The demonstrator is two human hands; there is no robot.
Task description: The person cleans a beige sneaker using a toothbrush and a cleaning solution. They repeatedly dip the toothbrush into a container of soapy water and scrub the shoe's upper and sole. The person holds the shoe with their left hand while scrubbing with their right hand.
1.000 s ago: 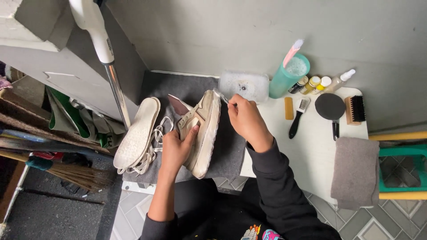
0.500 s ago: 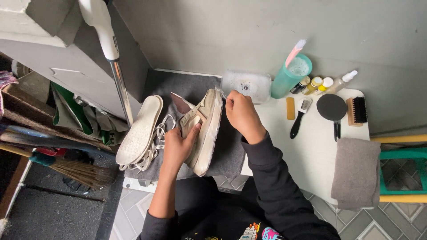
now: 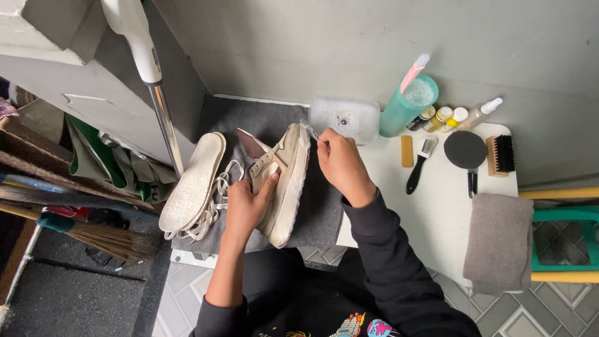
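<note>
While everything's sitting on the low white table (image 3: 437, 212) at mid frame, going big to small:

Mat: dark grey mat (image 3: 324, 200) is lying across the table's left part, under the shoe stuff.
Towel: grey folded towel (image 3: 499, 240) is hanging off the table's lower right edge.
Sneaker: beige sneaker (image 3: 284, 181) is sitting at centre frame, tipped on its side over the mat, foamy sole edge facing right.
Insole: white insole (image 3: 193, 181) is lying left of the sneaker, with loose laces (image 3: 215, 200) bunched just beside it.
Left hand: left hand (image 3: 246, 206) is gripping the sneaker's upper, fingers wrapped round it.
Right hand: right hand (image 3: 340, 165) is pinching a small brush (image 3: 310, 130) against the sneaker's toe end; brush mostly hidden.
Tub: clear soapy tub (image 3: 344, 118) is sitting just above the right hand.
Cup: teal cup (image 3: 407, 103) is standing right of the tub, toothbrush poking out.
Brushes: wooden brush (image 3: 501, 155) and round black brush (image 3: 466, 151) are lying at upper right.
</note>
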